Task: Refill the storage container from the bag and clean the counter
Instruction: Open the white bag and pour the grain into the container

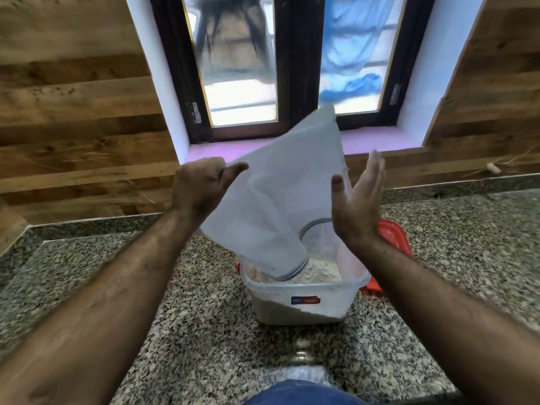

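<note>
A translucent white zip bag (280, 194) is tipped upside down, its open mouth resting inside a clear plastic storage container (304, 299) on the counter. Pale grain or flakes partly fill the container. My left hand (201, 188) pinches the bag's upper left edge between thumb and fingers. My right hand (359, 203) is held flat and upright against the bag's right side, fingers straight, not gripping. The bag looks nearly empty.
The container's red lid (394, 238) lies behind and to the right of it on the speckled granite counter (204, 331). A window with a pink sill (377, 140) is behind, with wood-panelled walls on both sides.
</note>
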Available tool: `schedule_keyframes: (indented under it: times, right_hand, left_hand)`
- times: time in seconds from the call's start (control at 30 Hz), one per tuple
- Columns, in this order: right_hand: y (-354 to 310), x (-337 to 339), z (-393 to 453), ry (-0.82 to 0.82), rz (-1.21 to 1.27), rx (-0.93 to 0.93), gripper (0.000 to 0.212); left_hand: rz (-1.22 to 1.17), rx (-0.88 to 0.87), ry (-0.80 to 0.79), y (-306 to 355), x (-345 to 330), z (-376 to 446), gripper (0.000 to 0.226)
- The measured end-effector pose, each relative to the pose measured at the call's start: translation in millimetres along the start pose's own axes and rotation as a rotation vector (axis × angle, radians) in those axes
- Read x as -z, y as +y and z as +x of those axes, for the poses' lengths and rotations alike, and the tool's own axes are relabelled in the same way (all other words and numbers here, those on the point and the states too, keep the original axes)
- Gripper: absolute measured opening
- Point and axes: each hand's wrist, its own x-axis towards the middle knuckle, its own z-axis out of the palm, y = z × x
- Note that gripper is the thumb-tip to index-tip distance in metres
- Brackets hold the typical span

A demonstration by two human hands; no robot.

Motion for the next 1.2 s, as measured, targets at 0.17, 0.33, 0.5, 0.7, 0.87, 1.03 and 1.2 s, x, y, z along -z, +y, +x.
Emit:
schedule_keyframes:
  times: [0.17,0.33,0.5,0.7,0.87,1.03,1.2]
  right_hand:
    - [13.4,-7.8,2.7,-0.072,0.094,-0.208,0.031]
    - [7.9,-12.8,10.5,-0.062,0.104,-0.158,0.019]
    - [3.7,-4.5,31.8,0.059,0.164,-0.172,0.020]
    - [17.7,-4.8,23.0,-0.059,0.357,-0.524,0.053]
    - [15.7,1.4,19.2,0.118,0.331,-0.371,0.094]
    - [-16.3,19.2,32.7,0.145,-0.024,0.389,0.105]
    - [-44.9,18.8,38.7,-0.091,-0.316,0.865,0.084]
  left_hand:
    - [-0.083,0.168,0.034,-8.6,4.6,-23.5,0.057]
    - [0.000,0.123,0.063,-16.1,15.7,-22.7,0.061]
    - [0.141,-0.093,0.113,-18.2,32.0,-4.7,0.064]
    - [0.204,-0.323,0.155,5.4,28.4,18.0,0.064]
    - [0.180,-0.400,0.155,16.5,22.5,29.0,0.067]
    - [0.172,-0.426,0.159,24.7,19.1,39.6,0.066]
    - [0.173,-0.463,0.112,22.3,18.2,53.7,0.064]
